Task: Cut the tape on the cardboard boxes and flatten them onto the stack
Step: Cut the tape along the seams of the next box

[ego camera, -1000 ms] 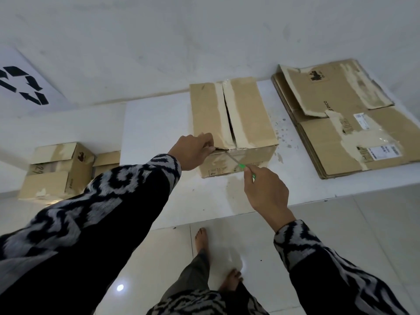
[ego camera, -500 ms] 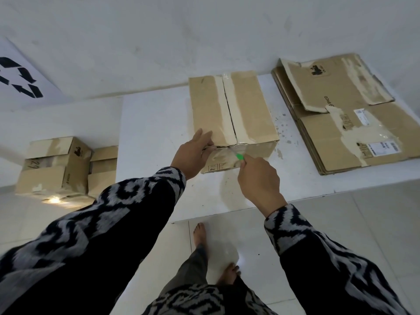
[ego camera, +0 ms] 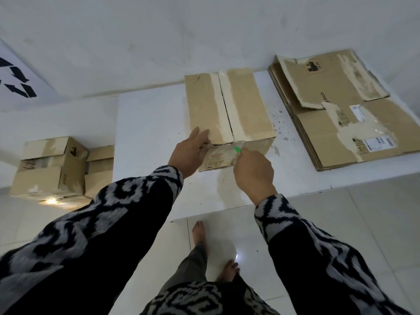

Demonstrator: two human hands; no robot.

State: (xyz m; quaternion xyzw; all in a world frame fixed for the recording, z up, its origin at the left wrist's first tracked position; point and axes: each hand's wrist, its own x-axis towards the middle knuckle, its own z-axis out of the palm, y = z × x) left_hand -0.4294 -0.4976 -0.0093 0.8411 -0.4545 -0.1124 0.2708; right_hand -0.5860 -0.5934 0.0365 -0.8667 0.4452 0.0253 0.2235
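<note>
A taped cardboard box [ego camera: 245, 110] stands on the white table [ego camera: 150, 123], its top flaps meeting along a centre seam. My left hand [ego camera: 189, 153] rests on the box's near left top corner, fingers extended over the edge. My right hand [ego camera: 253, 172] grips a small green-handled cutter [ego camera: 237, 149], whose tip touches the tape at the near top edge of the box, by the seam. A stack of flattened cardboard [ego camera: 341, 119] lies on the table to the right.
Two more taped boxes [ego camera: 52, 164] sit on the floor at the left, against the table's side. A wall with a recycling sign [ego camera: 16, 80] runs behind. My bare feet [ego camera: 200, 233] stand on glossy tiles near the table's front edge.
My right hand has carried the cutter up from below the box's front face to its near top edge. My left hand's fingers have straightened over the corner. The gap between the flaps has closed.
</note>
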